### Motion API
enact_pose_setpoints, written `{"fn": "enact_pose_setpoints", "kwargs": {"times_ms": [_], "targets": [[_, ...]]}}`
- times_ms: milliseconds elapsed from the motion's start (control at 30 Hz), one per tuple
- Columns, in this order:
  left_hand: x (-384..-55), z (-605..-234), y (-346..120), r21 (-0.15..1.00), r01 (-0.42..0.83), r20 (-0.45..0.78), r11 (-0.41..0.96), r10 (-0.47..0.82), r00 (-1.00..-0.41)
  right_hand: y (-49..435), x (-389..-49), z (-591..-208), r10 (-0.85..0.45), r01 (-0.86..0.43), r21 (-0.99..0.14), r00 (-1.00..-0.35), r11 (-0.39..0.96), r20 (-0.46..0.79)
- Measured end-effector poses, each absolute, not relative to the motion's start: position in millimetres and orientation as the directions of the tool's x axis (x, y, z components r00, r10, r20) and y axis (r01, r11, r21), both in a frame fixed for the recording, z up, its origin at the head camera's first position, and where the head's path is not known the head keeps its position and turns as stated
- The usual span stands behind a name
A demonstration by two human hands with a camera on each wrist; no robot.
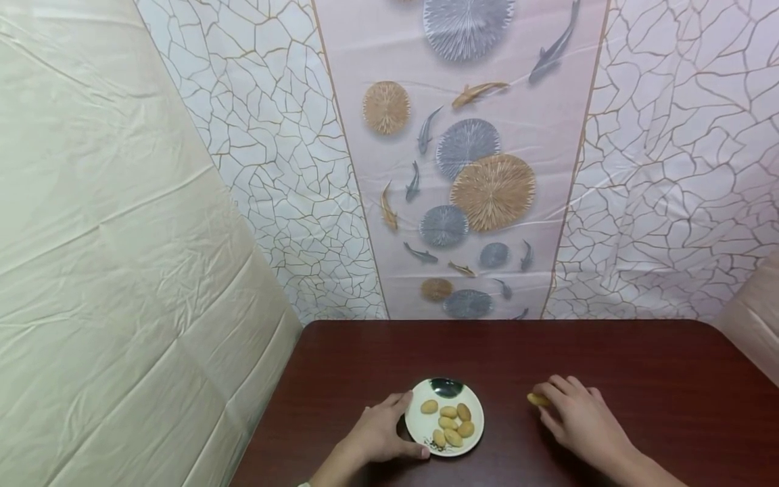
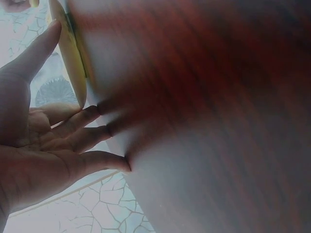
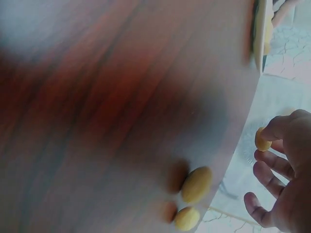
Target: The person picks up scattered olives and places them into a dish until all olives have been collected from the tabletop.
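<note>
A small round white plate (image 1: 420, 426) with a dark green patch sits on the table, bearing several small yellow potato-like ovals (image 1: 448, 423). My left hand (image 1: 382, 427) holds the plate at its left side, thumb at the near rim and index finger at the far-left rim; the other fingertips reach down to the tabletop in the left wrist view. To the right of the plate, my right hand (image 1: 581, 416) pinches one yellow potato-like oval (image 3: 263, 140) between thumb and fingers, above the table. Two more ovals (image 3: 197, 185) lie on the table in the right wrist view, hidden by that hand in the head view.
The dark red-brown wooden table (image 1: 505, 352) has a glossy top. Behind it hangs a patterned cloth (image 1: 487, 257) with fish and round leaf shapes. A pale cloth (image 1: 152, 270) slopes down along the left side, and another closes off the right.
</note>
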State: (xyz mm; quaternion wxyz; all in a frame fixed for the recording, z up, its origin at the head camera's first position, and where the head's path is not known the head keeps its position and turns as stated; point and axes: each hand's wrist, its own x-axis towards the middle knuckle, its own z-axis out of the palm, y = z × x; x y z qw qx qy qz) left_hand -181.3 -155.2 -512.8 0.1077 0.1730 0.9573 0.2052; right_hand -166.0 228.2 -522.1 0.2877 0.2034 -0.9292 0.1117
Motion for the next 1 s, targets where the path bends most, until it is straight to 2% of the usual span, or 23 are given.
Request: {"fn": "enact_pose_setpoints", "kwargs": {"times_ms": [167,500,1000], "targets": [[-181.0,-512.9,-156.7,0.439,0.280,-0.145,0.854,0.375,-0.916,212.7,-169.0,-520.0,-0.334,-0.480,-0.092,-0.724,0.873,0.603],[-181.2,-509.7,-159.3,0.447,0.270,-0.146,0.853,0.368,-0.918,175.9,-172.4,-511.8,-0.344,-0.472,-0.163,-0.801,0.866,0.490],[-180.2,-508.5,-157.2,0.442,0.291,-0.129,0.848,0.382,-0.915,146.5,-174.3,-516.7,-0.400,-0.545,-0.161,-0.756,0.823,0.519]]}}
